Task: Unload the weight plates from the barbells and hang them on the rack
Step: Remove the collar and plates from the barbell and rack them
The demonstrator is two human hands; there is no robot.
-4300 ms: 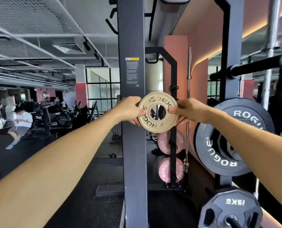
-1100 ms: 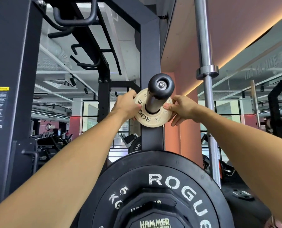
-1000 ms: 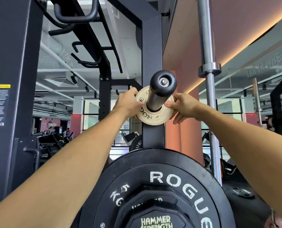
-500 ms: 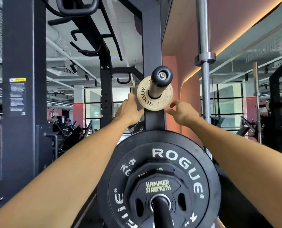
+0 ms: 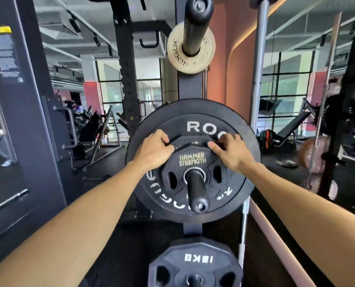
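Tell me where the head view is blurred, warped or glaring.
Head view: motion blur smears the tan plate lettering and the gym at both edges; the wide lens bows the rack upright and stretches the forearms; an orange light strip glows along the ceiling edge; the left hand and right hand are fairly sharp.

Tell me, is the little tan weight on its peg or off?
On. The little tan weight hangs at the top of the rack, with the black peg poking through its hole. Neither hand is touching it.
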